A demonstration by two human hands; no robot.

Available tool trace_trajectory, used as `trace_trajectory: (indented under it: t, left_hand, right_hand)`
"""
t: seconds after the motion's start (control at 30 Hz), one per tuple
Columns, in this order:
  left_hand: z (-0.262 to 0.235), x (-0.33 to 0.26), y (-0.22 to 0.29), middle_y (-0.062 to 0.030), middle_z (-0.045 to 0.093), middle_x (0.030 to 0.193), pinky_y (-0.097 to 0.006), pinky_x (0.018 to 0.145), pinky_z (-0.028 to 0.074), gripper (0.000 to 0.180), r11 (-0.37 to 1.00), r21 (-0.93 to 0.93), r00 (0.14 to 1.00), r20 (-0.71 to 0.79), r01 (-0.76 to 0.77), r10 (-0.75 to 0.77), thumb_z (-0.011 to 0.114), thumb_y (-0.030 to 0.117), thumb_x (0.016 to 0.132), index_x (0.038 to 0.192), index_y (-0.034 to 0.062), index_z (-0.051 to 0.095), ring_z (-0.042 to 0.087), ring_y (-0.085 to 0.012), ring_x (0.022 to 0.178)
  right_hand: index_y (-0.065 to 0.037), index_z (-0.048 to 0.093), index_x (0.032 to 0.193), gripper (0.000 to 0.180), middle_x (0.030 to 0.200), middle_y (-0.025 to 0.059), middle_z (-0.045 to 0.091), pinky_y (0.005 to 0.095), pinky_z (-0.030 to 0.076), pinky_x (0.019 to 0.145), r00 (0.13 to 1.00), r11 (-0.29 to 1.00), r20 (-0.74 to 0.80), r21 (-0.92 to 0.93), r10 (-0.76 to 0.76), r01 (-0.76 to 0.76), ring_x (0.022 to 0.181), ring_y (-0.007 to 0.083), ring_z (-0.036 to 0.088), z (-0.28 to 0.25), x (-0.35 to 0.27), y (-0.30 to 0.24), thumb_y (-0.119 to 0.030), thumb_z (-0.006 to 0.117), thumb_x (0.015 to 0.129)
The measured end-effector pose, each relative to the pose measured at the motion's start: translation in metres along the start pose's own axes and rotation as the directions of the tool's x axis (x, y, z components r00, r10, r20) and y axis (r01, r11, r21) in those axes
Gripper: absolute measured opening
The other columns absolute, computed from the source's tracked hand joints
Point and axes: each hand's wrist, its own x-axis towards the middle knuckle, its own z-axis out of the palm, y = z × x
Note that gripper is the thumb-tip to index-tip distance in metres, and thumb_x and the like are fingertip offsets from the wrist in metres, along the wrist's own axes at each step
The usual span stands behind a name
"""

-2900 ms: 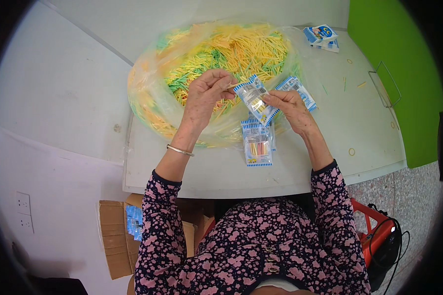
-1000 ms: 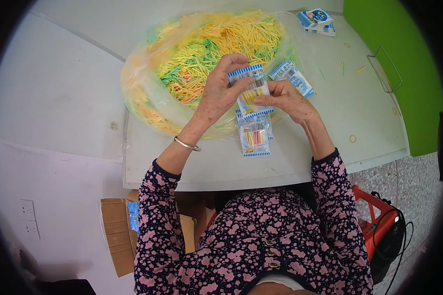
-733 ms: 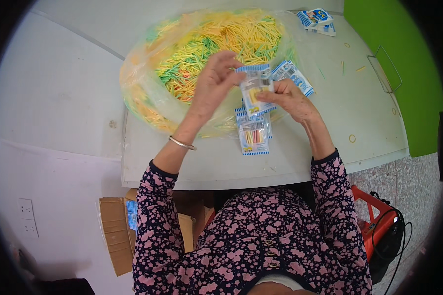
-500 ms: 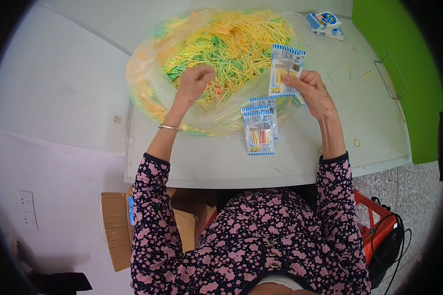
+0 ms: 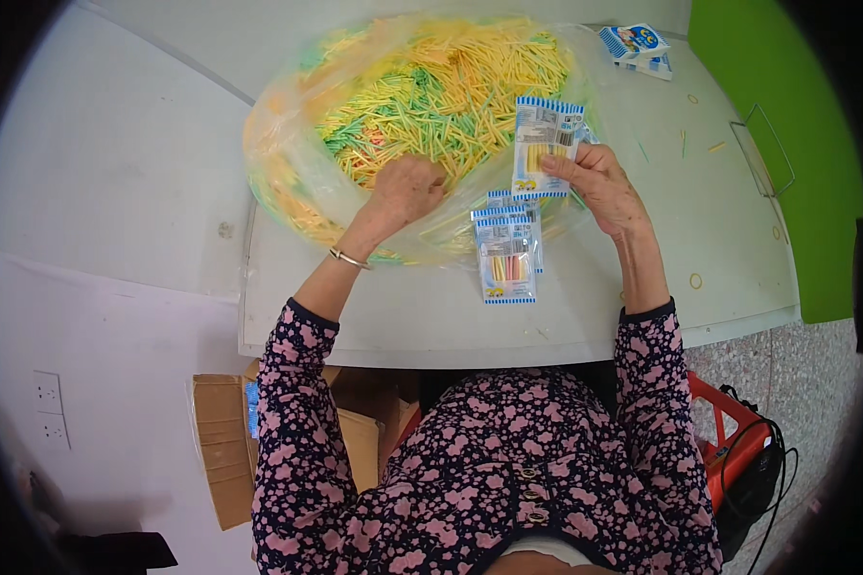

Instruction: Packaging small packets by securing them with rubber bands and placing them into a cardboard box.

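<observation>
Head view shows us both hands above the table (image 5: 393, 331), well apart from each other, each with its own duty. We judge that the step in hand is the completing of one packet: our right hand (image 5: 609, 192) keeps the held packet (image 5: 544, 134) ready, while our left hand (image 5: 408, 192) seems to look for a piece among the sticks (image 5: 470, 81). The held packet is in the air, just beside the right part of the big clear bag (image 5: 292, 187), and yellowish sticks show through its front. We cannot tell if its top edge is open.

For the next move, we think the left fingers need a light pinch, because such thin sticks could break or slip, and the packet mouth should be turned toward them.

About the pose: the right forearm points away from our body, and the thumb presses the front of the packet with the fingers behind it, so it is firmly clamped. The left forearm slants inward, with a bracelet (image 5: 348, 259) at the wrist; this hand is back side up and its fingers curl downward. The fingertips are hidden, so we cannot say whether they grip something. Overlapping packets (image 5: 506, 264) lie at the near side of the bag.
</observation>
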Motion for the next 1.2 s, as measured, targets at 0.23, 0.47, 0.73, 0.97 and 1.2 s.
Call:
trace_trajectory:
  t: [0.23,0.47,0.73,0.97,1.2]
  left_hand:
    - [-0.001,0.011,0.013,-0.0124,0.061,0.069,-0.041,0.061,0.047,0.011,0.968,0.241,0.988,0.115,0.075,-0.105,0.057,0.014,0.069,0.069,0.0062,0.064,0.059,-0.0306,0.072]
    - [-0.013,0.017,-0.012,-0.0193,0.059,0.066,-0.041,0.058,0.046,0.015,0.997,-0.012,0.996,-0.045,0.076,-0.076,0.056,0.015,0.068,0.065,0.0005,0.06,0.06,-0.0317,0.065]
    - [-0.069,0.019,0.014,-0.0026,0.052,0.065,-0.024,0.057,0.042,0.011,0.708,-0.671,0.971,0.076,0.219,-0.229,0.057,0.009,0.083,0.078,-0.0005,0.054,0.049,-0.0076,0.062]
    - [-0.109,0.017,0.065,-0.01,0.057,0.071,-0.031,0.058,0.043,0.009,0.99,-0.115,0.996,-0.043,-0.081,0.077,0.055,0.011,0.085,0.082,0.0015,0.055,0.054,-0.0229,0.062]
    - [-0.107,0.012,0.076,-0.0124,0.059,0.075,-0.038,0.06,0.044,0.01,0.981,0.104,0.986,0.018,-0.164,0.163,0.056,0.012,0.083,0.085,0.0034,0.059,0.057,-0.0299,0.07]
  right_hand:
    - [-0.002,0.066,0.1,0.025,0.094,0.003,0.066,0.0223,0.044,0.078,1.0,0.999,0.006,-0.035,0.03,-0.03,0.084,0.0074,0.057,0.002,0.0,0.004,-0.018,0.067,0.082]
    - [-0.002,0.067,0.097,0.023,0.09,0.0022,0.066,0.0224,0.043,0.077,0.999,0.998,0.039,-0.051,0.038,-0.036,0.082,0.0067,0.057,0.002,0.0,0.006,-0.02,0.066,0.082]
    - [-0.001,0.069,0.086,0.022,0.079,0.0,0.065,0.0198,0.041,0.066,0.992,0.965,0.03,-0.237,0.122,-0.111,0.071,0.004,0.054,0.002,0.006,0.022,-0.023,0.068,0.081]
    - [-0.003,0.066,0.069,0.026,0.056,-0.0074,0.046,0.0226,0.023,0.047,0.983,0.93,0.111,-0.354,0.148,-0.1,0.052,0.002,0.034,0.019,-0.008,-0.007,-0.026,0.069,0.08]
    - [-0.001,0.066,0.073,0.026,0.057,-0.0074,0.045,0.0228,0.026,0.048,0.967,0.921,0.22,-0.388,0.13,-0.035,0.054,0.0019,0.034,0.024,-0.009,-0.009,-0.025,0.066,0.083]
